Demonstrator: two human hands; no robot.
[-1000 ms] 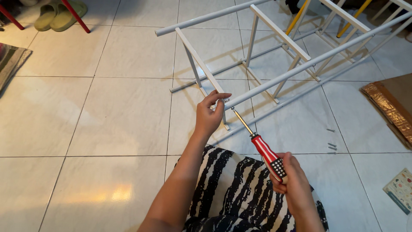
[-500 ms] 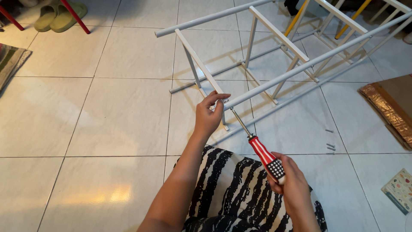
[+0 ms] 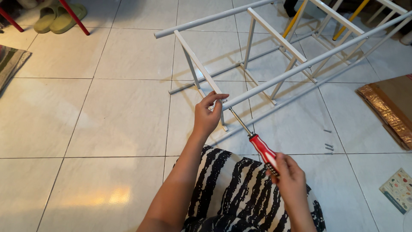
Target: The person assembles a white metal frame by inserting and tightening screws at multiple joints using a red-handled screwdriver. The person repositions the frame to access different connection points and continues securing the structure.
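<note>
A white metal rack frame (image 3: 274, 41) lies on its side on the tiled floor ahead of me. My left hand (image 3: 207, 116) reaches to the near end of one long white tube (image 3: 300, 68), fingertips pinching at its tip where a small screw seems to sit. My right hand (image 3: 291, 178) grips the red handle of a screwdriver (image 3: 262, 148). Its metal shaft points up and left, and the tip meets the tube end right by my left fingers. My lap, covered in black-and-white patterned cloth (image 3: 244, 193), fills the bottom of the view.
Loose screws (image 3: 328, 146) lie on the tile right of the screwdriver. Flattened cardboard (image 3: 388, 107) sits at the right edge, a printed sheet (image 3: 397, 189) below it. Green slippers (image 3: 58, 19) and red legs (image 3: 73, 17) are at top left, yellow legs (image 3: 296, 17) behind the rack.
The screwdriver and both hands have stayed at the tube end; my right hand has shifted slightly on the handle. The frame has not moved.
</note>
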